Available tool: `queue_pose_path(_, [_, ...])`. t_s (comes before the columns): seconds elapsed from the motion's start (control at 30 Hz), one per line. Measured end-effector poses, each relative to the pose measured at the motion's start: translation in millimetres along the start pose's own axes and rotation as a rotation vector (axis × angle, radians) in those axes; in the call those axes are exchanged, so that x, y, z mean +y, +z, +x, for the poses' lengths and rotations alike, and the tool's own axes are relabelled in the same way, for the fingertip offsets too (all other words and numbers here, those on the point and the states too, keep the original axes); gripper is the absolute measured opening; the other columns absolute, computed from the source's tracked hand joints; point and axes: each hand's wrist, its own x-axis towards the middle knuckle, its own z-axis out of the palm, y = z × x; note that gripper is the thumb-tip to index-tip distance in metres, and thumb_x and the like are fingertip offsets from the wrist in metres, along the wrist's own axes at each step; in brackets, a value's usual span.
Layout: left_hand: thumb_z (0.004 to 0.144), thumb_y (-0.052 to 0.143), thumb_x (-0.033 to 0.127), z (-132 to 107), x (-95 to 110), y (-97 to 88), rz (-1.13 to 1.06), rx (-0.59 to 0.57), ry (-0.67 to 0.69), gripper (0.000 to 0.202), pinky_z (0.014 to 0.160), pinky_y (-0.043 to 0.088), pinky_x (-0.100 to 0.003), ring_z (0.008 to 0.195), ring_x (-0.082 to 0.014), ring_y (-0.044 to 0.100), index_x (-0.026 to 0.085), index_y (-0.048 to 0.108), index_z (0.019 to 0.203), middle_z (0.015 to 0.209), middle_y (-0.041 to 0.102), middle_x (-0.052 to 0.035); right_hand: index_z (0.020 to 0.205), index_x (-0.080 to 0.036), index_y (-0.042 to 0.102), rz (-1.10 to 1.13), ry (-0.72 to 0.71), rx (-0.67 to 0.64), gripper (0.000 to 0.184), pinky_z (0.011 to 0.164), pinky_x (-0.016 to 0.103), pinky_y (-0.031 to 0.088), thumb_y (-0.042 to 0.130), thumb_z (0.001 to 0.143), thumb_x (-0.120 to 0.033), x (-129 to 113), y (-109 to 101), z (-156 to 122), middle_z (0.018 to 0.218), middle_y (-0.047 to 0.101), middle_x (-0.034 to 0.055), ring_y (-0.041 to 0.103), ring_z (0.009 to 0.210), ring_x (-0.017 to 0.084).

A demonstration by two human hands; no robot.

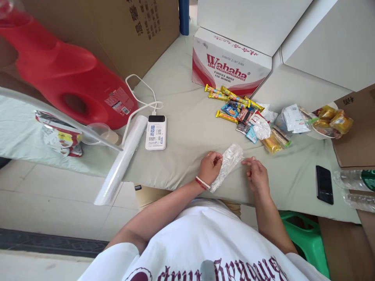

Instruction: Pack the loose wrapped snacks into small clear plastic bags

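A white cloth shirt [205, 234] with dark red lettering fills the near edge, its print cut off by the frame; a small grey shape over it is hard to make out. To the right, a glossy green plastic stool [313, 242] shows only in part beneath the tabletop.

The left hand [211, 168], with a beaded bracelet [203, 182] at its wrist, is closed on the left edge of a strip of clear plastic [230, 166], hiding part of it. The right hand [256, 173] is apart from the left, fingers half curled, tips at the strip's right edge; whether they touch or pinch it I cannot tell. The strip lies on the smooth, pale green table cover [181, 164] close before the body, crinkled, shiny and roughly oblong. Its long axis slants from a near end by the left wrist to a far end up and to the right.

Left of the hands lie a glossy clear-film roll [123, 160] and a rounded white power bank [156, 134]; at the right, a flat black phone [324, 184] and clear bottles [353, 180], cut by the frame.

Beyond, shiny snack packets [240, 107] overlap, some half covered, before a printed carton [231, 62]. A red plastic jug [64, 74] leans large at left, its top cut off.
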Motion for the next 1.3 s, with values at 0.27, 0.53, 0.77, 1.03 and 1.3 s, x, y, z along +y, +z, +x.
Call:
queue_pose_path(0.27, [0.092, 0.061, 0.028, 0, 2, -6.9, -0.073, -0.026, 0.036, 0.012, 0.075, 0.051, -0.028, 0.079, -0.0141, 0.061, 0.018, 0.069, 0.093, 0.090, 0.065, -0.0034, 0.078, -0.018, 0.072, 0.146, 0.071, -0.221, 0.041, 0.041, 0.021, 0.019, 0.095, 0.055, -0.043, -7, 28, 6, 0.071, 0.067, -0.0011, 0.032, 0.048, 0.005])
queue_pose_path(0.53, [0.087, 0.072, 0.043, 5, 17, -9.4, -0.298, -0.144, 0.012, 0.027, 0.086, 0.054, -0.033, 0.090, -0.0187, 0.069, 0.018, 0.069, 0.098, 0.096, 0.075, -0.0061, 0.084, -0.021, 0.078, 0.098, -0.048, -0.481, 0.032, 0.047, 0.023, 0.026, 0.088, 0.069, -0.047, -31, 48, -19, 0.062, 0.058, -0.0029, 0.033, 0.050, 0.007])
queue_pose_path(0.77, [0.091, 0.065, 0.054, 6, 17, -33.1, -0.367, -0.036, -0.086, 0.037, 0.079, 0.055, -0.031, 0.077, -0.0166, 0.070, 0.018, 0.068, 0.085, 0.079, 0.074, -0.0029, 0.085, -0.022, 0.080, 0.029, -0.101, -0.380, 0.032, 0.046, 0.025, 0.022, 0.090, 0.065, -0.045, -44, 47, -17, 0.065, 0.063, -0.0022, 0.033, 0.049, 0.007])
queue_pose_path(1.03, [0.085, 0.071, 0.046, -1, 24, -27.0, -0.330, -0.141, -0.064, 0.027, 0.083, 0.054, -0.032, 0.085, -0.0189, 0.070, 0.019, 0.074, 0.088, 0.090, 0.078, -0.0053, 0.079, -0.020, 0.078, 0.072, -0.017, -0.453, 0.036, 0.045, 0.024, 0.020, 0.090, 0.064, -0.050, -51, 57, -29, 0.055, 0.055, -0.0042, 0.027, 0.046, 0.005])
queue_pose_path(1.3, [0.090, 0.062, 0.049, 1, 19, -37.6, -0.331, -0.124, -0.091, 0.032, 0.071, 0.049, -0.027, 0.073, -0.0147, 0.062, 0.018, 0.069, 0.083, 0.078, 0.072, -0.0012, 0.085, -0.020, 0.082, -0.045, -0.075, -0.497, 0.032, 0.046, 0.024, 0.022, 0.089, 0.067, -0.046, -51, 51, -27, 0.072, 0.071, 0.0017, 0.032, 0.049, 0.006])
